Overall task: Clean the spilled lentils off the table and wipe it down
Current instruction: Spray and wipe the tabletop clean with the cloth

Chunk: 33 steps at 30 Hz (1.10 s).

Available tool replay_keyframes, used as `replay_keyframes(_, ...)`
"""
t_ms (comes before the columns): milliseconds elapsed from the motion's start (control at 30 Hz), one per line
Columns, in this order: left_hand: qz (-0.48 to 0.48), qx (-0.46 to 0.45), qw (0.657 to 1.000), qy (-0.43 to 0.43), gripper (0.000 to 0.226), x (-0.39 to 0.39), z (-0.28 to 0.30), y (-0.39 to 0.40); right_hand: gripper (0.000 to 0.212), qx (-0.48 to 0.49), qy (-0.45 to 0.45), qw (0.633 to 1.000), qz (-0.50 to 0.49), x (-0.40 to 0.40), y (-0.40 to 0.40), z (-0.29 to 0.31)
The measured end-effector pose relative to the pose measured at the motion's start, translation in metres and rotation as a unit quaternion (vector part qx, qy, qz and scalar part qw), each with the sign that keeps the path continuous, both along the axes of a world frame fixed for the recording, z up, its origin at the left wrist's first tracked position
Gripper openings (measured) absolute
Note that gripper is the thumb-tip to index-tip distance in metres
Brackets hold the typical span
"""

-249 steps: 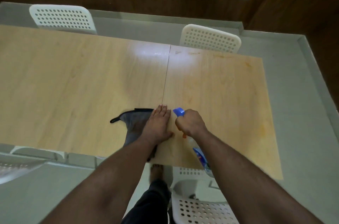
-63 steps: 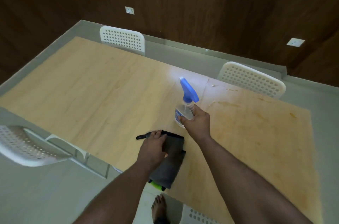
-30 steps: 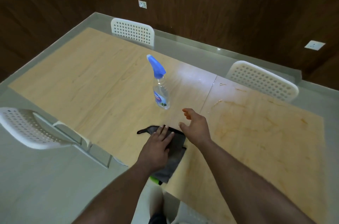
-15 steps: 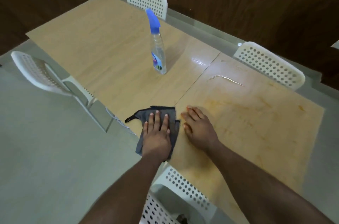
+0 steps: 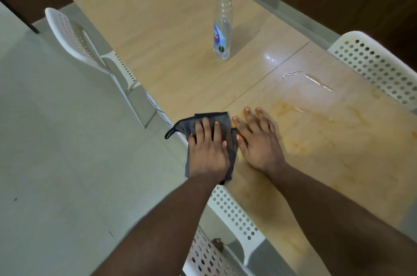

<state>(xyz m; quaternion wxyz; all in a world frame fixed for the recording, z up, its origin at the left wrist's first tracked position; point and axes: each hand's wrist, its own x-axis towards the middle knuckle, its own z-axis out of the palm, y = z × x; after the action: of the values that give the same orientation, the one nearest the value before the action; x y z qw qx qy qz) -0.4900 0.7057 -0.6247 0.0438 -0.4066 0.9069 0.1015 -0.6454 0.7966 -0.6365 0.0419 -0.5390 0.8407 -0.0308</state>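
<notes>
Left hand [image 5: 208,147] flat, fingers straight, pressing cloth [image 5: 211,122] at near tabletop [image 5: 171,50] edge. Right hand [image 5: 257,140] flat beside it, grip empty. Cloth's long axis runs along the fingers.

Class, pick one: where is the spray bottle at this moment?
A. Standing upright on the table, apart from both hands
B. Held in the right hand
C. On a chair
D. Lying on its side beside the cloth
A: the spray bottle stands upright on the table, far from the left hand on the cloth and the right hand flat beside it.
</notes>
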Motion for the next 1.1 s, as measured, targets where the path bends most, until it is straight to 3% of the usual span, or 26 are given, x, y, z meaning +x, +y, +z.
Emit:
replay_keyframes(400, 0.051, -0.041, 0.996, 0.062, 0.067, 0.000, -0.028, 0.011, 0.059, -0.024, 0.018, 1.000, 0.001, 0.001, 0.001, -0.008)
replay_keyframes(767, 0.095, -0.059, 0.992, 0.063, 0.063, -0.007, -0.029, 0.028, 0.061, -0.012, 0.020, 1.000, 0.009, -0.002, 0.000, -0.010)
replay_keyframes(867, 0.169, -0.043, 0.979, 0.110, 0.067, -0.010, -0.027, 0.039, 0.061, -0.030, 0.001, 0.999, 0.019, -0.005, 0.002, -0.009)
replay_keyframes(967, 0.281, 0.008, 0.943, 0.180, 0.084, -0.010, -0.020, 0.048, 0.062, -0.046, -0.014, 0.998, 0.032, -0.007, 0.002, -0.010)
replay_keyframes(1100, 0.376, 0.042, 0.910, 0.168, 0.096, -0.018, -0.005, 0.054, 0.061, -0.043, -0.027, 0.997, 0.050, -0.011, 0.006, -0.011)
